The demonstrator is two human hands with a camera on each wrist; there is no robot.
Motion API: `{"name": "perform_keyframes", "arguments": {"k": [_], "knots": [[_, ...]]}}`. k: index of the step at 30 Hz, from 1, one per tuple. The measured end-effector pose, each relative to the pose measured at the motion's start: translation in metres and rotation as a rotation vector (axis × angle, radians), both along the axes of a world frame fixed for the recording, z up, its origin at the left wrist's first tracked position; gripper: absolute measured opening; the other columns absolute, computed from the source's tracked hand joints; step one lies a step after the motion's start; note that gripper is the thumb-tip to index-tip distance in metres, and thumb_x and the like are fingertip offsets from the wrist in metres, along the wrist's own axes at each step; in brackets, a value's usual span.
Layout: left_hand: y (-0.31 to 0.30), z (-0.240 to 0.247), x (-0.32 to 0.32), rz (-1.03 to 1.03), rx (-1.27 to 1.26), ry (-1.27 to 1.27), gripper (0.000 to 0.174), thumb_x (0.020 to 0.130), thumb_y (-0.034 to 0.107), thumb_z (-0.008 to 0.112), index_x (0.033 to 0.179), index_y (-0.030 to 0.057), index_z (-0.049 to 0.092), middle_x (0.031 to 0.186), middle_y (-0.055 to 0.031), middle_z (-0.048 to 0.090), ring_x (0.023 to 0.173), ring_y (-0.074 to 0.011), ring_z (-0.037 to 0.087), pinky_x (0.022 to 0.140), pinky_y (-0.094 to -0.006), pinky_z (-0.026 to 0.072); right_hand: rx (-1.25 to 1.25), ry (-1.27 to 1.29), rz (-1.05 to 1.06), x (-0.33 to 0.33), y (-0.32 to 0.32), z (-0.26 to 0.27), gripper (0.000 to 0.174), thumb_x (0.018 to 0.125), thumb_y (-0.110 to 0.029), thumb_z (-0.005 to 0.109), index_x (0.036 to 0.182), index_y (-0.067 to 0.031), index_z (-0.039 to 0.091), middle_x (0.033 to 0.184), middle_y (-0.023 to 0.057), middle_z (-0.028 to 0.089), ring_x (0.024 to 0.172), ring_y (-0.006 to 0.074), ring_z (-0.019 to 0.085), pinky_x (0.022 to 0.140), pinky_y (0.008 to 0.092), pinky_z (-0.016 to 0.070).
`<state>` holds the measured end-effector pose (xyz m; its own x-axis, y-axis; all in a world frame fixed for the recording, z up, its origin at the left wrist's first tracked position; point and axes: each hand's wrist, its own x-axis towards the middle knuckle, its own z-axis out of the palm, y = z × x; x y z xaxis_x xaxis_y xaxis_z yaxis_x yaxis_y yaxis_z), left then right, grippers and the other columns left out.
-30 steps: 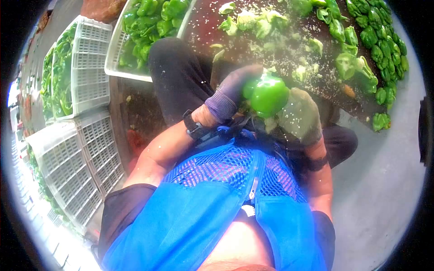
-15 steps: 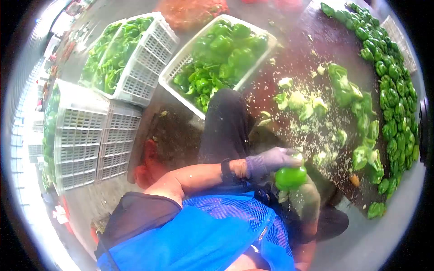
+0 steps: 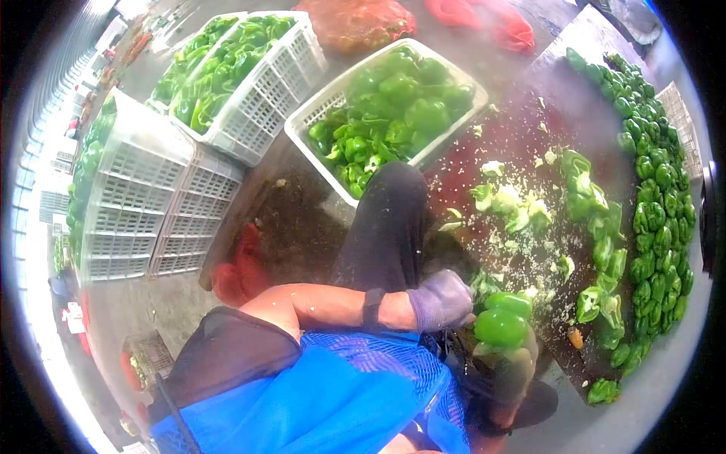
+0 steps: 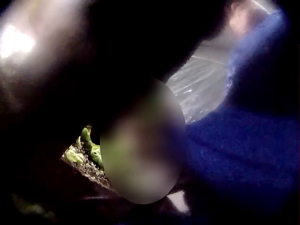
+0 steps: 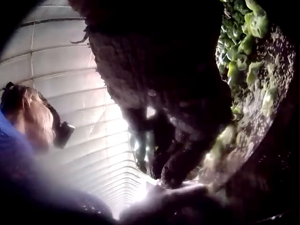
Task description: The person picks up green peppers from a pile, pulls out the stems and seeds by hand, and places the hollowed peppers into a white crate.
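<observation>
In the head view my right hand [image 3: 518, 362], in a pale glove, grips a whole, glossy green bell pepper [image 3: 503, 321] from below. My left hand [image 3: 442, 300], in a purple-grey glove, is just left of the pepper with its fingers curled; I cannot tell whether it holds something. Beyond the pepper, a pile of pale pepper cores [image 3: 514, 208] and scattered seeds lies on the dark red surface [image 3: 548, 129]. The right wrist view has the gloved right hand [image 5: 164, 84] mostly in shadow. Darkness and a blurred patch hide the left hand's work in the left wrist view.
A white crate [image 3: 302, 127] of peppers stands beyond my knee [image 3: 393, 204]. More slatted crates [image 3: 140, 204] are at the left. Opened peppers [image 3: 597, 227] line the surface, with rows of whole peppers [image 3: 654, 216] farther right. Red net sacks [image 3: 355, 23] lie at the back.
The head view has swung, bringing more crates and red sacks in. My left hand has come off the pepper's top to its left side. The right hand keeps its hold on the pepper.
</observation>
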<state>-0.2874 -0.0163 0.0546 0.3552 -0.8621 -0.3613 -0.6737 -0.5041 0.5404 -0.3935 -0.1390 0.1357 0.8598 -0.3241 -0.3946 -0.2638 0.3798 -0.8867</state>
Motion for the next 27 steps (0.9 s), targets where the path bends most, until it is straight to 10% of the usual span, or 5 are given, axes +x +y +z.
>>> {"name": "perform_keyframes", "arguments": {"k": [3, 9, 19, 23, 27], "knots": [[0.007, -0.006, -0.006, 0.083, -0.109, -0.504, 0.043, 0.077, 0.024, 0.065, 0.111, 0.0004, 0.059, 0.099, -0.0198, 0.066, 0.086, -0.0358, 0.066, 0.072, -0.0433, 0.0516, 0.048, 0.024, 0.028, -0.001, -0.019, -0.009, 0.043, 0.074, -0.020, 0.058, 0.107, 0.0087, 0.056, 0.096, 0.0177, 0.064, 0.080, 0.0212, 0.063, 0.073, 0.0300, 0.0518], [0.015, 0.051, 0.010, 0.155, -0.556, -0.033, 0.089, 0.071, 0.029, 0.072, 0.143, 0.0002, 0.030, 0.136, -0.0268, 0.043, 0.120, -0.0405, 0.051, 0.093, -0.0456, 0.0479, 0.172, -0.044, 0.092, -0.007, -0.010, -0.033, 0.044, 0.078, -0.024, 0.055, 0.110, 0.0068, 0.054, 0.099, 0.0136, 0.060, 0.084, 0.0182, 0.059, 0.074, 0.0276, 0.0490], [0.027, 0.055, 0.027, 0.407, -0.691, 0.060, 0.084, 0.074, 0.028, 0.073, 0.144, 0.0048, 0.034, 0.119, -0.0211, 0.058, 0.099, -0.0312, 0.065, 0.080, -0.0358, 0.0561, -0.226, 0.039, 0.302, 0.041, -0.012, -0.011, 0.042, 0.081, -0.024, 0.046, 0.111, 0.0029, 0.056, 0.101, 0.0098, 0.059, 0.090, 0.0163, 0.056, 0.081, 0.0280, 0.0444], [0.054, 0.108, 0.099, 0.671, -0.373, 0.049, 0.079, 0.077, 0.031, 0.074, 0.143, 0.0062, 0.038, 0.115, -0.0184, 0.062, 0.099, -0.0204, 0.066, 0.079, -0.0293, 0.0566, 0.139, -0.085, 0.165, 0.053, -0.005, 0.021, 0.044, 0.082, -0.033, 0.057, 0.110, 0.0009, 0.057, 0.086, 0.0168, 0.064, 0.076, 0.0235, 0.063, 0.067, 0.0323, 0.0523], [0.075, 0.082, 0.210, 0.993, -0.303, 0.001, 0.075, 0.079, 0.030, 0.072, 0.143, 0.0058, 0.040, 0.113, -0.0161, 0.065, 0.090, -0.0173, 0.066, 0.076, -0.0269, 0.0558, -0.023, -0.091, -0.029, 0.055, -0.008, 0.005, 0.041, 0.084, -0.030, 0.057, 0.110, 0.0023, 0.057, 0.084, 0.0198, 0.066, 0.063, 0.0261, 0.063, 0.056, 0.0350, 0.0534]]}}
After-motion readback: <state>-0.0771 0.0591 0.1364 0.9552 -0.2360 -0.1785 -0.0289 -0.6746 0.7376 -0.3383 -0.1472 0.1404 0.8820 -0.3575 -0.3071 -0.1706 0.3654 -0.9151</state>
